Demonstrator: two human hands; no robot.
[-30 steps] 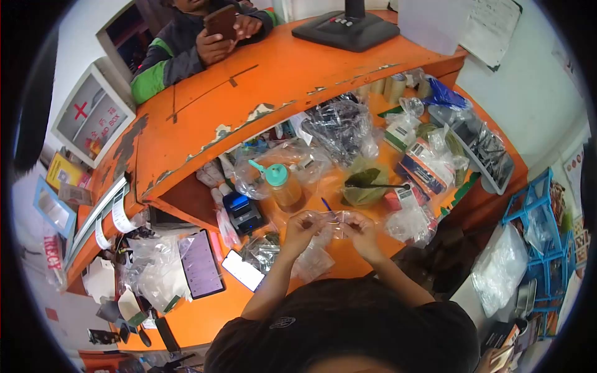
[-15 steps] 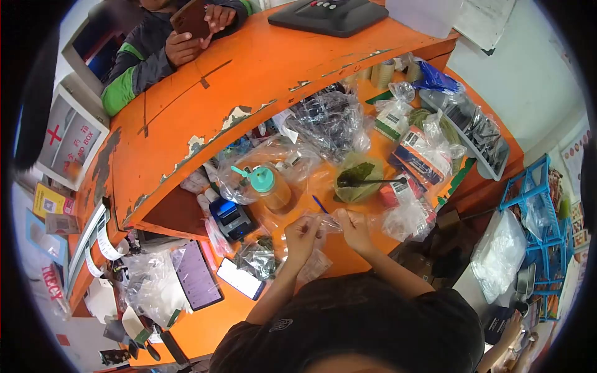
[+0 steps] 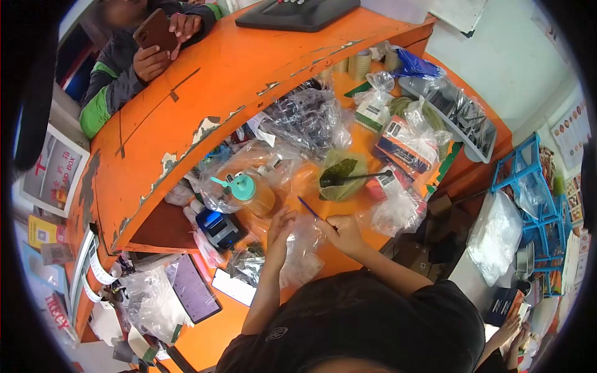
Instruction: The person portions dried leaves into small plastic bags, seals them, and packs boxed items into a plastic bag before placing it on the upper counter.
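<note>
A thin clear plastic bag [image 3: 303,245] hangs between my two hands, low over the orange counter. My left hand [image 3: 282,227] is closed with curled fingers on the bag's left side. My right hand [image 3: 344,233] pinches its upper right edge between thumb and fingers. Just beyond lies a blue pen [image 3: 308,207]. Farther off stands a translucent green bag [image 3: 352,186] of dark green leaves, with a black-handled utensil [image 3: 367,177] in it. A jar with a teal pump lid [image 3: 254,193] is to the left, near a blue-and-black device [image 3: 221,227].
Beyond the raised orange ledge [image 3: 205,93], a person holds a phone [image 3: 155,31]. A tablet [image 3: 193,288] and a white-screened phone [image 3: 234,286] lie at left. A grey tray [image 3: 457,118] of wrapped items stands back right; blue racks [image 3: 528,186] are on the right.
My hands have moved apart, and the clear bag now spreads and hangs lower between them. The camera view has shifted, and another person's hands show more at lower right.
</note>
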